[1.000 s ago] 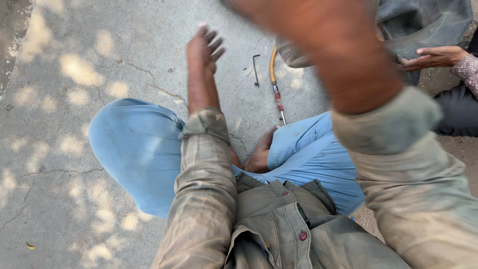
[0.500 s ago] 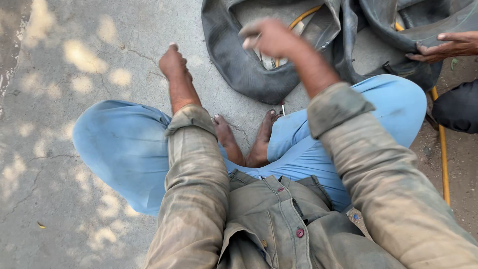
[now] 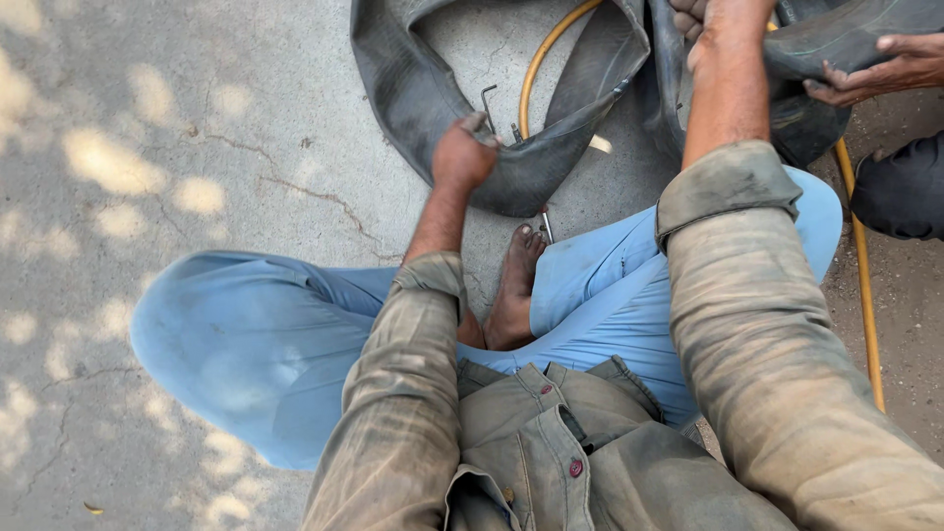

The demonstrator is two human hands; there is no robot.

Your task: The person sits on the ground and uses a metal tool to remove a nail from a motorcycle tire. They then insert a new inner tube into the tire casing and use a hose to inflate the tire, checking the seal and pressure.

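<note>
Rubber tube [image 3: 551,162] hides left hand's [image 3: 460,155] fingers.

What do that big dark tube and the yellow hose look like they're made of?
Dark tube: looks like soft rubber, matte grey-black and dusty; it sags and folds where the left hand grips it. Yellow hose: probably flexible plastic or rubber, smooth and slightly glossy, curving along the ground. Right hand grips the tube further along.

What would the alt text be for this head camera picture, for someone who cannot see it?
A person sitting cross-legged on cracked concrete grips a limp black rubber inner tube with the left hand, while the right hand holds it at the top edge. Another person's hand holds the tube at right, and a yellow hose lies beside them.
</note>
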